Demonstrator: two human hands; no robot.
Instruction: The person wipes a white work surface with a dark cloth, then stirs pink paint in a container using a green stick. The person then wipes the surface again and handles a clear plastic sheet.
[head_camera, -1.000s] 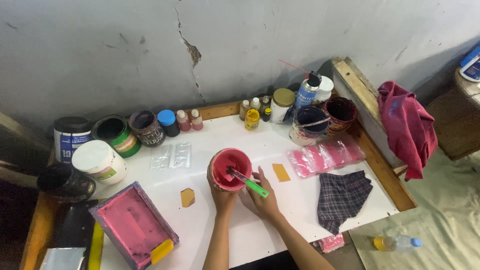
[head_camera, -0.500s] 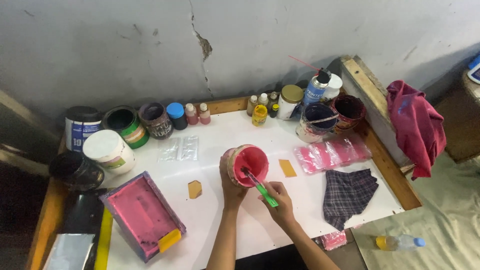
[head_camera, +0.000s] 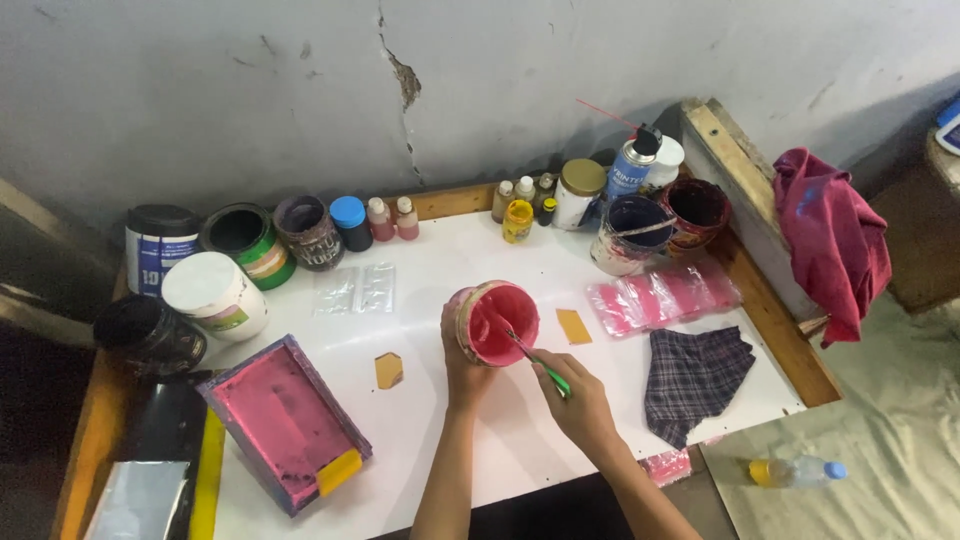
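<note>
My left hand (head_camera: 462, 362) grips a small round tub of pink-red paint (head_camera: 496, 322), tilted toward me above the white table (head_camera: 440, 430). My right hand (head_camera: 580, 405) holds a thin green-handled stick (head_camera: 538, 362) whose tip reaches into the paint inside the tub. Two small orange-tan pieces lie on the table, one (head_camera: 389, 369) left of my left wrist and one (head_camera: 573, 326) right of the tub.
A pink-stained framed screen with a yellow scraper (head_camera: 286, 422) lies at the front left. Paint cans, jars and small bottles (head_camera: 300, 235) line the back wall. Pink plastic bags (head_camera: 664, 295), a plaid cloth (head_camera: 693, 378), a red cloth (head_camera: 832, 240) and a floor bottle (head_camera: 792, 471) sit right.
The view has drifted, so the table appears shifted. My right hand keeps working the green stick in the tub, and my left hand still holds the tub.
</note>
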